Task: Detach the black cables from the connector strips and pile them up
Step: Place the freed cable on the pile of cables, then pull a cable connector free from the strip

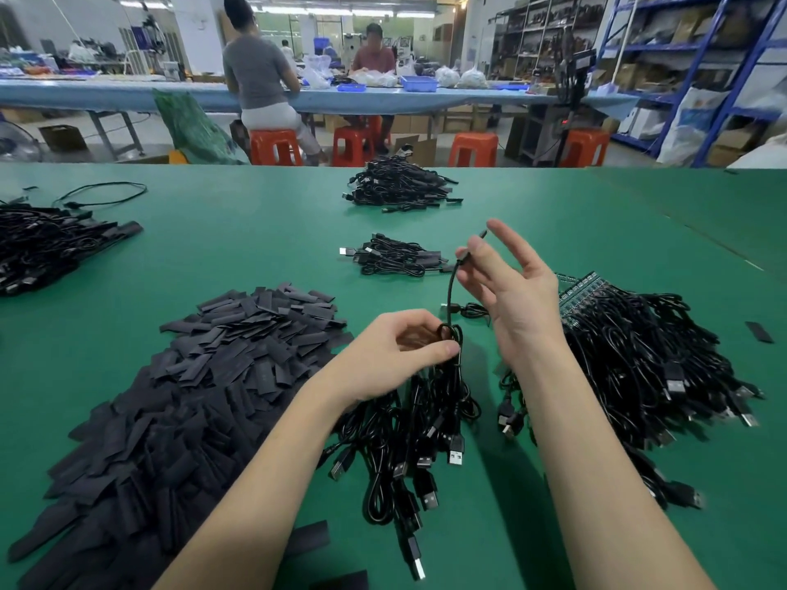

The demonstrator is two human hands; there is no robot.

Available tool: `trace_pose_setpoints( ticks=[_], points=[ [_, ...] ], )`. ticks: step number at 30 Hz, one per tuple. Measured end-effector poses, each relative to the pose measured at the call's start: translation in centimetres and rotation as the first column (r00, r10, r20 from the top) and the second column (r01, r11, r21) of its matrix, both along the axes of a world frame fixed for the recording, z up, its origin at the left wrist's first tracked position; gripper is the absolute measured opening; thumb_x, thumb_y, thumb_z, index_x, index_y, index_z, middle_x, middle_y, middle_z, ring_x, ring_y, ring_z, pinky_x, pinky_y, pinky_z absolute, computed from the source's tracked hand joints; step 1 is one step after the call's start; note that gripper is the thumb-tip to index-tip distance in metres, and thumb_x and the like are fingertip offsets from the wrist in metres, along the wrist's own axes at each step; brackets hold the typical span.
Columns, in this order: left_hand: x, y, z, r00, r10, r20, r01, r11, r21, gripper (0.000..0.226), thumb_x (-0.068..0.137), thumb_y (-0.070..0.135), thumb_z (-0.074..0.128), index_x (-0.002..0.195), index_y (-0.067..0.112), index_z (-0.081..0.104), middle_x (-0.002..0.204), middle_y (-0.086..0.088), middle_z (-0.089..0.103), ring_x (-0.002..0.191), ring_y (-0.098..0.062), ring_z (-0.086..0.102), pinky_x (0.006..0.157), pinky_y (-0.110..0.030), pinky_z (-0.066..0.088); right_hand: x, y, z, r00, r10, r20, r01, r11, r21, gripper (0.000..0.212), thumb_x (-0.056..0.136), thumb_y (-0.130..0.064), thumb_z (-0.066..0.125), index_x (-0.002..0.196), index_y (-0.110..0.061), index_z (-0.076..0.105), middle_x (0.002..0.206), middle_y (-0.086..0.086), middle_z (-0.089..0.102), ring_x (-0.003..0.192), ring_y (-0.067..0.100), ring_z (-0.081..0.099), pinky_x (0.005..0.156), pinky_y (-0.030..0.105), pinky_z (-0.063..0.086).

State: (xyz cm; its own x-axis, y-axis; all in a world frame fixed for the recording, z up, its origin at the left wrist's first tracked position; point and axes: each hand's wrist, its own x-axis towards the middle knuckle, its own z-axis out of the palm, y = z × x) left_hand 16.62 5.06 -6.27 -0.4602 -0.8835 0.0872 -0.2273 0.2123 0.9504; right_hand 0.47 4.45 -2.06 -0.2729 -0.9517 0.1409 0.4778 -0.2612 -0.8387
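Cables [426, 427] bunched in left hand [396, 355] pinch, ends trailing below, right hand [511, 291] lifting one cable [452, 291], fingers loosely spread, connector strips [575, 291] half buried, bare green desk [255, 232] beyond.

Sleeve heap [204, 389] left, cable bundle [417, 423] centre, connector strips [581, 291] right.

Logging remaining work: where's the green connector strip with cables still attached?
Head view, right side: the connector strip lies on the green table just beyond the right hand, atop the big cable heap.

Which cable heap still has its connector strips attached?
Start at the green table and go to its right side, beyond the right hand. The big tangle of black cables there is the only heap with green connector strips along its far edge.
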Motion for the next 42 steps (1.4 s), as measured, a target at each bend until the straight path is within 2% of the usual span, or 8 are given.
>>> trace_pose_setpoints(
  ticks=[4, 11, 14, 20, 26, 30, 37, 42],
  points=[
    [-0.8, 0.2, 0.8, 0.990, 0.102, -0.093, -0.100, 0.995, 0.018, 0.014, 0.094, 0.017, 0.070, 0.102, 0.006, 0.065, 0.111, -0.024, 0.069, 0.102, -0.026, 0.070, 0.099, -0.037, 0.055, -0.8, -0.2, 0.1, 0.996, -0.065, 0.067, 0.061, 0.997, 0.056, 0.034, 0.095, -0.011, 0.069, 0.127, -0.003, 0.061, 0.082, 0.007, 0.076, 0.075, 0.016, 0.071, 0.068, 0.023, 0.058],
    [-2.2, -2.7, 3.6, 0.956, 0.209, -0.206, -0.223, 0.974, -0.046, 0.008, 0.098, 0.018, 0.065, 0.105, 0.018, 0.063, 0.094, 0.002, 0.076, 0.078, -0.021, 0.076, 0.071, -0.028, 0.060, -1.9, -0.7, 0.2, 0.999, 0.020, 0.048, -0.028, 0.984, 0.176, 0.043, 0.096, -0.026, 0.069, 0.132, -0.009, 0.051, 0.109, 0.015, 0.075, 0.097, 0.028, 0.076, 0.075, 0.028, 0.062],
    [-2.1, -6.6, 4.2, 0.943, 0.328, 0.053, -0.305, 0.917, -0.258, 0.014, 0.093, 0.024, 0.069, 0.104, 0.023, 0.060, 0.082, 0.006, 0.074, 0.077, -0.020, 0.073, 0.076, -0.032, 0.057, -1.9, -0.7, -0.1, 1.000, 0.013, -0.017, -0.009, 0.979, 0.206, 0.038, 0.098, -0.021, 0.067, 0.130, -0.007, 0.052, 0.107, 0.013, 0.075, 0.094, 0.024, 0.076, 0.073, 0.027, 0.062],
    [-0.1, -14.7, 2.9, 0.634, 0.588, 0.503, -0.122, 0.718, -0.685, 0.024, 0.094, 0.025, 0.065, 0.109, 0.015, 0.048, 0.100, -0.006, 0.067, 0.091, -0.033, 0.061, 0.070, -0.037, 0.044, -1.6, -1.2, -1.1, 0.972, 0.126, -0.197, -0.067, 0.957, 0.282, 0.013, 0.097, -0.018, 0.067, 0.109, -0.011, 0.066, 0.106, 0.009, 0.076, 0.084, 0.018, 0.073, 0.073, 0.025, 0.062],
    [1.1, -18.3, 0.5, 0.406, 0.568, 0.716, 0.058, 0.765, -0.641, 0.015, 0.097, 0.017, 0.055, 0.111, 0.012, 0.055, 0.112, -0.011, 0.065, 0.108, -0.034, 0.055, 0.083, -0.039, 0.041, -0.8, -1.3, -2.8, 0.793, 0.121, -0.597, 0.051, 0.963, 0.264, 0.005, 0.092, -0.025, 0.069, 0.092, -0.022, 0.072, 0.096, 0.005, 0.077, 0.086, 0.014, 0.072, 0.084, 0.033, 0.061],
    [1.3, -17.6, -0.4, 0.456, 0.575, 0.679, 0.002, 0.762, -0.647, 0.024, 0.094, 0.025, 0.058, 0.114, 0.012, 0.054, 0.123, -0.009, 0.057, 0.116, -0.030, 0.048, 0.096, -0.042, 0.040, -0.9, -1.3, -3.0, 0.666, 0.115, -0.737, 0.101, 0.965, 0.242, 0.008, 0.089, -0.029, 0.070, 0.087, -0.022, 0.073, 0.091, 0.002, 0.077, 0.092, 0.022, 0.072, 0.092, 0.045, 0.057],
    [1.9, -10.2, 0.9, 0.743, 0.523, 0.417, -0.270, 0.805, -0.529, 0.015, 0.094, 0.029, 0.064, 0.102, 0.017, 0.060, 0.108, -0.003, 0.063, 0.097, -0.021, 0.057, 0.093, -0.037, 0.047, -0.9, -1.2, -3.3, 0.213, 0.318, -0.924, 0.061, 0.939, 0.338, 0.011, 0.091, -0.037, 0.066, 0.093, -0.028, 0.073, 0.090, -0.011, 0.072, 0.076, -0.004, 0.058, 0.060, 0.009, 0.038],
    [1.8, -4.3, -1.1, 0.675, 0.399, 0.620, -0.224, 0.912, -0.342, 0.011, 0.099, 0.034, 0.051, 0.101, 0.027, 0.059, 0.103, 0.005, 0.067, 0.090, -0.015, 0.061, 0.088, -0.032, 0.051, -0.6, -1.5, -3.8, 0.137, 0.410, -0.902, 0.116, 0.897, 0.426, 0.029, 0.090, -0.033, 0.067, 0.118, -0.028, 0.068, 0.126, 0.002, 0.066, 0.103, 0.018, 0.063, 0.084, 0.026, 0.047]
  ],
)
